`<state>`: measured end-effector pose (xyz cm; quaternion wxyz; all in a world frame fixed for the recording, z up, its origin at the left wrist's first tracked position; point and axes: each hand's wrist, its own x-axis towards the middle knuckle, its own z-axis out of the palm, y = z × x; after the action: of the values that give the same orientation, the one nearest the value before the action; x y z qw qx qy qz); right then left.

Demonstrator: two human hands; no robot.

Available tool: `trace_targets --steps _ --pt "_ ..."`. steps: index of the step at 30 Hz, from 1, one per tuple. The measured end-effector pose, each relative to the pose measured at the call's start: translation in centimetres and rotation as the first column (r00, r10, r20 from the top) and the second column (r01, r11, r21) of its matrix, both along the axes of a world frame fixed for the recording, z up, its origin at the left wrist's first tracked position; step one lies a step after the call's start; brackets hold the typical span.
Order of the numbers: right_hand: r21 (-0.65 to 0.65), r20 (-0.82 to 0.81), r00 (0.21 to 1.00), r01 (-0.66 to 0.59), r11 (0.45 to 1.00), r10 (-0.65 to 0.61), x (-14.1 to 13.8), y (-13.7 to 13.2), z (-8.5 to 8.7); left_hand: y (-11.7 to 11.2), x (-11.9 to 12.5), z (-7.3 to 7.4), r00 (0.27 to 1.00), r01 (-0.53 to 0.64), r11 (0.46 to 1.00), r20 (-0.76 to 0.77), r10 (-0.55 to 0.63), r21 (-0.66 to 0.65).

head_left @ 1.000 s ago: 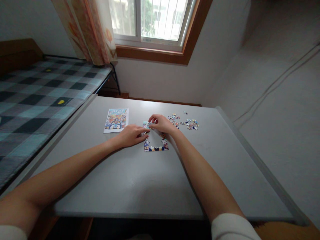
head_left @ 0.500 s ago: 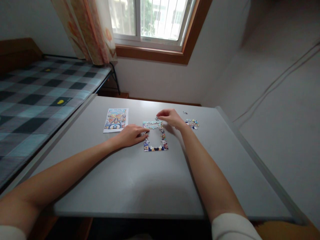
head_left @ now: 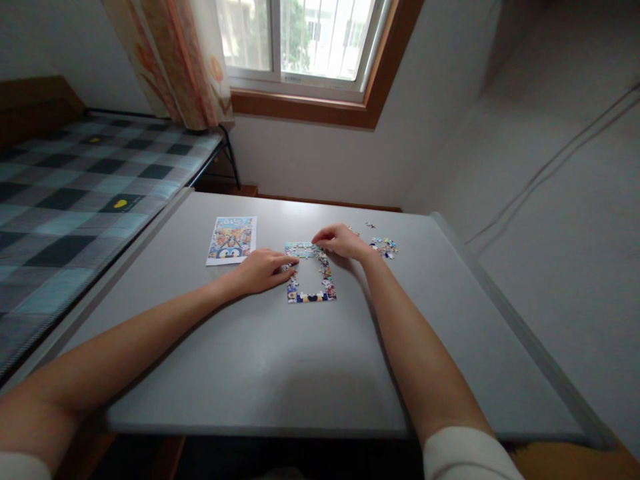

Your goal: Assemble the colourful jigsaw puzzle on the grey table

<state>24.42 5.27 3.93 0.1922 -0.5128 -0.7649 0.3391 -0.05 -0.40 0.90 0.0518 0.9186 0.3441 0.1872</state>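
A jigsaw puzzle [head_left: 313, 299] lies on the table, its joined pieces forming a rectangular border around a bare middle, with more pieces joined along the top. My left hand [head_left: 266, 269] rests flat at its left side, fingers stretched out and fingertips on the border pieces. At the puzzle's top right corner is my right hand [head_left: 343, 241], thumb and forefinger pinched around a small puzzle piece [head_left: 317, 247], mostly hidden by the fingertips. A printed picture sheet [head_left: 231, 241] of colourful cartoon figures lies beyond my left hand.
Loose puzzle pieces [head_left: 385, 248] lie in a heap right of my right hand, with a few more [head_left: 370, 225] behind them. The grey table [head_left: 240, 373] has a raised right edge. A checked bed [head_left: 100, 173] stands at the left, and a window [head_left: 320, 40] is ahead.
My right hand has moved slightly down towards me, bringing the pinched piece from above the puzzle's top edge onto its upper right part. My left hand stays in place.
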Motion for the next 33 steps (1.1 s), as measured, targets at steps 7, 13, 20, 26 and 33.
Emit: trace_targets --steps 7,13,20,26,33 --pt "0.037 0.044 0.999 -0.03 0.999 0.028 -0.18 0.18 -0.46 0.0 0.1 0.03 1.0 0.005 1.0 0.0 -0.005 0.013" --pt "0.1 0.116 0.993 -0.038 0.994 0.026 -0.6 0.19 -0.31 0.03 0.08 0.02 1.0 0.007 1.0 0.015 -0.007 0.0" --pt "0.109 0.146 0.989 -0.036 0.993 0.02 -0.73 0.11 -0.28 0.06 0.19 0.05 1.0 0.006 1.0 0.0 -0.006 0.002" --pt "0.108 0.153 0.988 -0.049 0.993 0.032 -0.82 -0.03 -0.27 0.07 0.12 -0.12 1.0 -0.001 1.0 0.011 0.001 0.002" --pt "0.111 0.121 0.993 -0.029 0.993 0.015 -0.38 0.16 -0.46 0.13 0.12 -0.1 1.0 0.0 1.0 -0.001 0.0 0.004"
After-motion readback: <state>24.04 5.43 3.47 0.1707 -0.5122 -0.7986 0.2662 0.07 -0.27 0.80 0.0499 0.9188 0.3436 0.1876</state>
